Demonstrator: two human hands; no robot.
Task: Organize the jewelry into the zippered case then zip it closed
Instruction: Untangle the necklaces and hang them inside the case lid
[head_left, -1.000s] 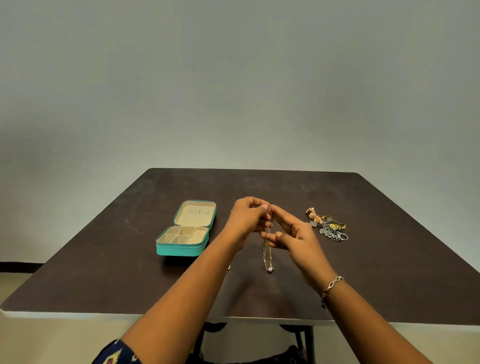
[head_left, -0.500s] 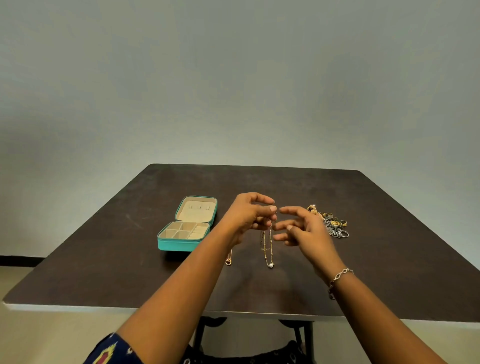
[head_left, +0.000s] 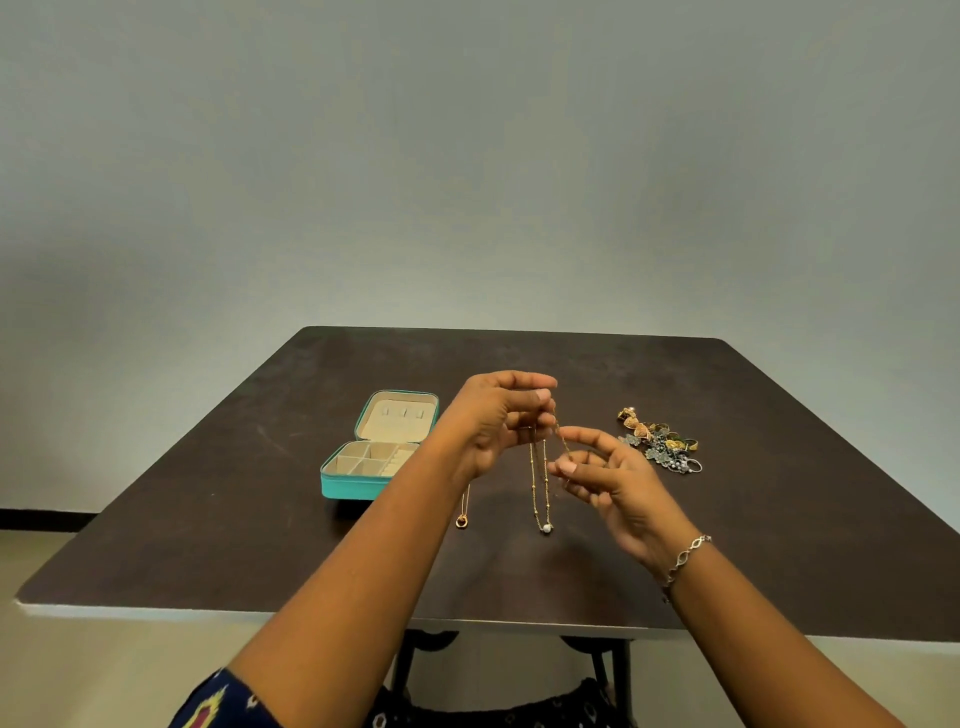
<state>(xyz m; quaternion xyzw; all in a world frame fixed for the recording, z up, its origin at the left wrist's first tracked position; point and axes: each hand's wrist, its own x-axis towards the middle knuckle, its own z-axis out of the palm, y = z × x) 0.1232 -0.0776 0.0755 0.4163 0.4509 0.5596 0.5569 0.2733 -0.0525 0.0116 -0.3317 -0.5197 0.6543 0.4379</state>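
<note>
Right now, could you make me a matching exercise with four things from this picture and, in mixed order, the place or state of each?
1. teal case
2. beaded gold chain
3. jewelry pile
4. silver bracelet

A. worn on a wrist
B. open, lid up
C. hangs from the left hand
D. heaped on the table

Pairs: 1-B, 2-C, 3-D, 4-A.

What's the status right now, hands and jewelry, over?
Left hand holds necklaces up, dangling. Right hand pinches one strand. Case open, jewelry pile waiting. Nothing blocking.
</note>
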